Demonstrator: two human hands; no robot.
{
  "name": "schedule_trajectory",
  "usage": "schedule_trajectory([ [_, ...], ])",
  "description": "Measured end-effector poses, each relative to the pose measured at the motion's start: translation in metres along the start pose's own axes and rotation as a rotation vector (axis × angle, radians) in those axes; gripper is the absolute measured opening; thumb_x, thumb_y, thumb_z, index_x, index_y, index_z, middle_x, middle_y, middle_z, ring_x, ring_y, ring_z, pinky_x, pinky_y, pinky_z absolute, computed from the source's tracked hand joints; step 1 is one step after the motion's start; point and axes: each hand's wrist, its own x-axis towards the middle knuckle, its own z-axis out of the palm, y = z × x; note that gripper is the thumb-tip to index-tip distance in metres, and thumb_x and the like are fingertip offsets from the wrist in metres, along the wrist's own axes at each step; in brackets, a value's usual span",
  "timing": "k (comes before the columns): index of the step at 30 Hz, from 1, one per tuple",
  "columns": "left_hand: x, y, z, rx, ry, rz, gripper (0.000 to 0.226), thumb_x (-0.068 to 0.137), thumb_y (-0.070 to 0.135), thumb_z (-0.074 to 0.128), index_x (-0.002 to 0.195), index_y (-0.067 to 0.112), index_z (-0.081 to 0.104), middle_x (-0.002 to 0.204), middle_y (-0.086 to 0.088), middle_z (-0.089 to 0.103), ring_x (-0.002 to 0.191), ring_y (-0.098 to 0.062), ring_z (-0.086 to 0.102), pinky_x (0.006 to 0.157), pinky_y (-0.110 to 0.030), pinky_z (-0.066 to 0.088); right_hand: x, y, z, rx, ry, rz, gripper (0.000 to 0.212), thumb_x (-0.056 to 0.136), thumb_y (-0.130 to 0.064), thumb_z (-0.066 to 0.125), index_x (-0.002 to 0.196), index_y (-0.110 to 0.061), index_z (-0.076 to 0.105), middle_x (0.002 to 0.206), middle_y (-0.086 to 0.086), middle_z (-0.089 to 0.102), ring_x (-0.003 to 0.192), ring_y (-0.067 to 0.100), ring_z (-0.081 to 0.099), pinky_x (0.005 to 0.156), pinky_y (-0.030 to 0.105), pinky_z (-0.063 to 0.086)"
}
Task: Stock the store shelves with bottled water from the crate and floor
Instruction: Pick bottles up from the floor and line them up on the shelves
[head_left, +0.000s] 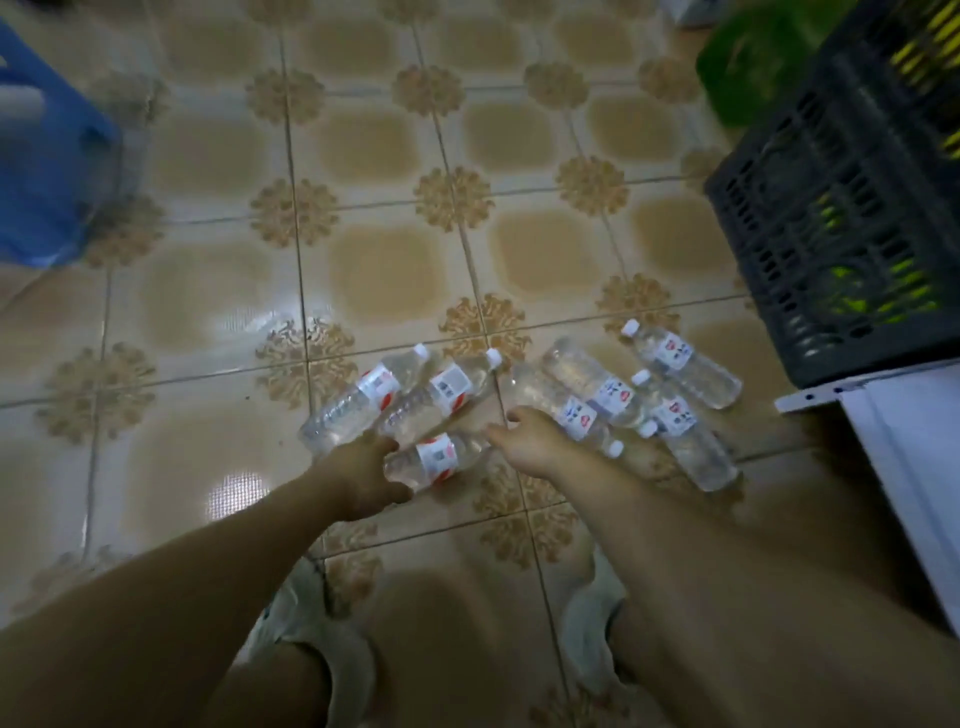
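Several clear water bottles with white caps and red-and-white labels lie on the tiled floor (218, 291). My left hand (363, 475) grips the base of the nearest bottle (441, 457), which lies on its side. My right hand (530, 439) reaches down between the bottles; its fingers touch a bottle (561, 410) lying to its right, and whether they curl round it is hidden. Two bottles (363, 397) lie side by side beyond my left hand. Three more bottles (680, 364) lie further right.
A dark grey plastic crate (831, 223) stands at the right, with yellow-green items showing through its lattice. A white shelf edge (883, 431) juts in below it. A blue plastic stool (47, 156) stands at the left. My two feet in pale shoes (311, 649) are below.
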Motion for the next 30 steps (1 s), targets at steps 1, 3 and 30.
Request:
schedule_trajectory([
  [1, 0.015, -0.006, 0.009, -0.003, 0.010, -0.014, 0.071, 0.085, 0.041, 0.067, 0.146, 0.019, 0.036, 0.150, -0.007, 0.037, 0.134, -0.025, 0.040, 0.105, -0.030, 0.034, 0.015, 0.005, 0.007, 0.015, -0.006, 0.018, 0.053, 0.098, -0.044, 0.050, 0.137, -0.009, 0.047, 0.128, 0.007, 0.054, 0.102, 0.020, 0.056, 0.068, 0.018, 0.042],
  [3, 0.044, -0.018, 0.027, 0.005, 0.013, -0.039, 0.076, 0.082, 0.042, 0.071, 0.146, 0.021, 0.036, 0.147, -0.007, 0.040, 0.131, -0.026, 0.042, 0.105, -0.032, 0.036, 0.044, 0.013, 0.020, 0.018, -0.015, 0.057, 0.043, 0.098, -0.044, 0.049, 0.125, -0.010, 0.052, 0.120, 0.007, 0.056, 0.087, 0.014, 0.053, 0.050, 0.013, 0.034],
  [30, -0.133, 0.118, -0.029, -0.818, -0.367, 0.372, 0.049, 0.087, 0.017, 0.068, 0.128, 0.034, 0.049, 0.115, -0.006, 0.062, 0.101, -0.026, 0.061, 0.075, -0.048, 0.057, -0.161, -0.006, -0.047, 0.891, 0.706, -0.247, 0.031, 0.081, -0.036, 0.070, 0.108, -0.022, 0.061, 0.094, -0.004, 0.067, 0.088, 0.019, 0.065, 0.074, 0.032, 0.051],
])
